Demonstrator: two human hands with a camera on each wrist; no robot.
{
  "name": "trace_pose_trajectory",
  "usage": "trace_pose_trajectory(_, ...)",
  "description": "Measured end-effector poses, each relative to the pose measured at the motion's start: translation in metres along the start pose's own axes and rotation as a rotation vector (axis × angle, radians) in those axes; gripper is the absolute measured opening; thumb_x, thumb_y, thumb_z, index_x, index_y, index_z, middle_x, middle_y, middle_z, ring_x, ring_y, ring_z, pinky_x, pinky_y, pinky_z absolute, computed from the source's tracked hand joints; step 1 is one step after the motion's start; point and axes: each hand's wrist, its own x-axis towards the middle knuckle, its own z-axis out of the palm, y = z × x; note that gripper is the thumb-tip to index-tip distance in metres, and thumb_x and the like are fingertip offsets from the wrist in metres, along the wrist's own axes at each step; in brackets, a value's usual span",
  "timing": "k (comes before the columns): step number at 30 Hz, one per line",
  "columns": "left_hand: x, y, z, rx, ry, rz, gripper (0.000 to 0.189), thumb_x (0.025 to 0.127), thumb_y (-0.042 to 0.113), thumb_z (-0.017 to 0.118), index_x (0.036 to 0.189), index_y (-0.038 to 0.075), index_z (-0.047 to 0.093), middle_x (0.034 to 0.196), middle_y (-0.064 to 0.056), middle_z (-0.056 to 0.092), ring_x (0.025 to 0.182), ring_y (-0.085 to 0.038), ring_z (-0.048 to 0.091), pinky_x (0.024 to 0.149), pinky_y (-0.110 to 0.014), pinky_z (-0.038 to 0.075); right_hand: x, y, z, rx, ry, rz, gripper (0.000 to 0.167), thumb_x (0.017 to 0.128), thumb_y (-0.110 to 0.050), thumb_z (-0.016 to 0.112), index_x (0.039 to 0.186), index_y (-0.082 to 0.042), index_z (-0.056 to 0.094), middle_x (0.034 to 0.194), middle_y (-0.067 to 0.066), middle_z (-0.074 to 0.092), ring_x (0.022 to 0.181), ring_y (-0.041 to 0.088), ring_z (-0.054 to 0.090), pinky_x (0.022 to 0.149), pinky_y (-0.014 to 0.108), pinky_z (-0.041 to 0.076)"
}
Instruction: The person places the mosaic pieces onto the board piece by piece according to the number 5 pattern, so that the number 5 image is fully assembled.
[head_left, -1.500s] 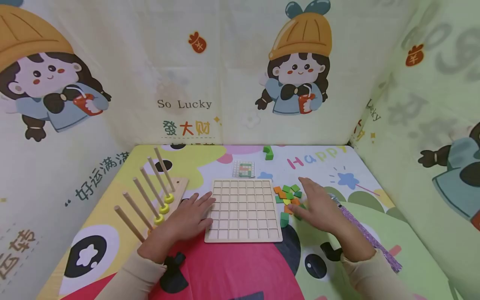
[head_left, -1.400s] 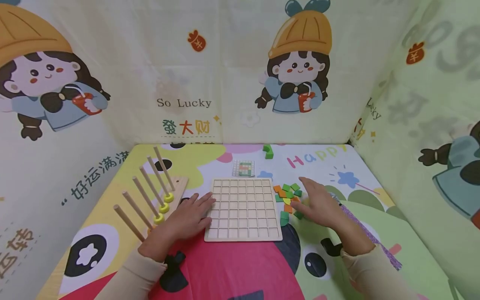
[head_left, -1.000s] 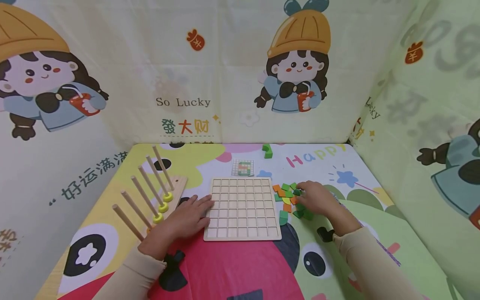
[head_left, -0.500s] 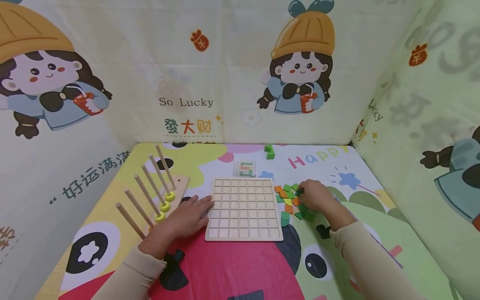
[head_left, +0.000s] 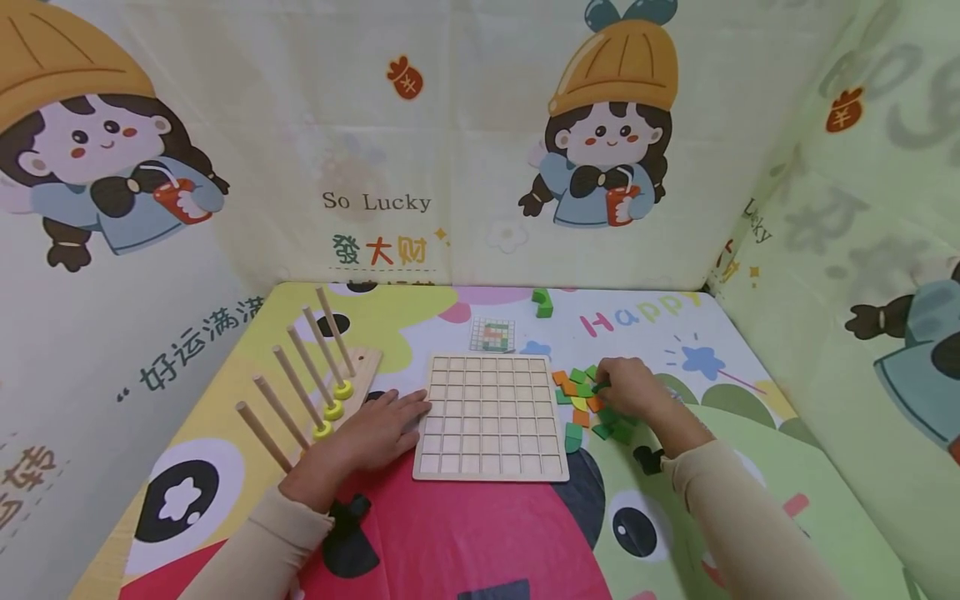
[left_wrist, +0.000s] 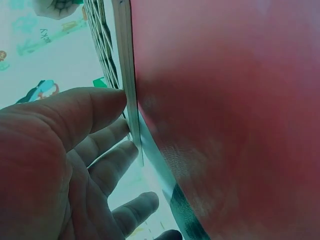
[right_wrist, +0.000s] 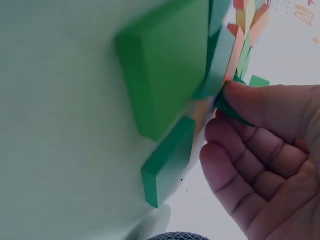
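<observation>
A wooden board (head_left: pixel 492 417) with a raised square grid lies flat in the middle of the table, its cells bare. At its left edge rests my left hand (head_left: pixel 378 429), and the left wrist view shows the thumb and fingertips (left_wrist: pixel 116 100) against the board's side. To the board's right is a cluster of small orange, green and yellow tiles (head_left: pixel 581 419). Over the far right part of this cluster, my right hand (head_left: pixel 633 390) pinches a dark green tile (right_wrist: pixel 236 111) between thumb and fingers. Close by in the right wrist view lies a bright green block (right_wrist: pixel 167 65).
Left of the board stands a wooden rack (head_left: pixel 365 367) with several upright pegs and yellow rings (head_left: pixel 333 410) low on them. A small printed grid card (head_left: pixel 492 335) lies beyond the board. Farther back sits a notched green block (head_left: pixel 543 305).
My right hand has moved from hovering beside the tiles down to them, its spread fingers closing to pinch a dark green tile. My left hand stays at the board's left edge.
</observation>
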Motion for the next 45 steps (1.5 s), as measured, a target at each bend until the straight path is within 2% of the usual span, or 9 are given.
trace_pose_trajectory(7,-0.001,-0.002,0.001,-0.028,-0.013,-0.013,0.058,0.102,0.031,0.063,0.156,0.015,0.049,0.167,-0.008,0.038,0.152,-0.049,0.031,0.121,-0.064,0.031,-0.006,-0.007,-0.004,0.079,0.081,-0.036,0.015,0.095,-0.007,0.070,0.107,0.001,0.070,0.097,0.015,0.072,0.084,0.029,0.064,0.081,0.051,0.058)
trace_pose_trajectory(10,-0.002,-0.002,0.001,-0.039,-0.016,-0.010,0.058,0.102,0.031,0.063,0.156,0.015,0.048,0.168,-0.008,0.037,0.152,-0.049,0.031,0.121,-0.064,0.030,-0.006,-0.013,-0.007,0.103,0.091,-0.042,0.015,0.097,-0.009,0.068,0.109,0.001,0.069,0.099,0.014,0.072,0.086,0.028,0.065,0.083,0.050,0.058)
trace_pose_trajectory(19,-0.002,-0.003,0.000,-0.063,-0.028,0.005,0.059,0.102,0.032,0.064,0.157,0.016,0.048,0.168,-0.008,0.036,0.152,-0.050,0.030,0.122,-0.064,0.029,0.003,-0.041,-0.008,0.199,0.054,-0.069,0.015,0.099,-0.011,0.067,0.110,-0.001,0.070,0.102,0.012,0.073,0.091,0.026,0.066,0.084,0.045,0.058)
trace_pose_trajectory(27,-0.003,-0.003,-0.001,-0.061,-0.029,0.008,0.059,0.102,0.031,0.064,0.156,0.014,0.048,0.168,-0.008,0.036,0.152,-0.051,0.030,0.122,-0.065,0.028,0.013,-0.069,-0.002,0.264,0.021,-0.146,0.012,0.100,-0.007,0.066,0.110,-0.003,0.069,0.100,0.008,0.073,0.088,0.020,0.066,0.081,0.040,0.057)
trace_pose_trajectory(32,-0.004,-0.003,-0.001,-0.057,-0.037,0.005,0.059,0.103,0.031,0.063,0.157,0.015,0.047,0.168,-0.008,0.036,0.152,-0.050,0.030,0.123,-0.064,0.027,0.026,-0.090,0.003,0.282,-0.008,-0.175,0.011,0.098,-0.007,0.068,0.108,-0.005,0.072,0.096,0.005,0.073,0.085,0.016,0.067,0.079,0.036,0.058)
trace_pose_trajectory(38,-0.004,-0.003,0.000,-0.066,-0.037,-0.012,0.060,0.102,0.032,0.064,0.157,0.017,0.047,0.169,-0.006,0.036,0.153,-0.049,0.029,0.123,-0.063,0.026,0.041,-0.110,0.007,0.291,-0.046,-0.248,0.011,0.097,-0.006,0.069,0.107,-0.004,0.074,0.095,0.003,0.074,0.088,0.016,0.067,0.081,0.035,0.056)
trace_pose_trajectory(45,-0.002,-0.004,0.002,-0.064,-0.043,-0.021,0.059,0.103,0.034,0.063,0.158,0.019,0.047,0.169,-0.004,0.034,0.154,-0.047,0.028,0.124,-0.062,0.025,0.057,-0.131,0.012,0.281,-0.081,-0.287,0.012,0.097,-0.006,0.069,0.107,-0.004,0.075,0.095,0.004,0.076,0.088,0.016,0.069,0.086,0.037,0.056)
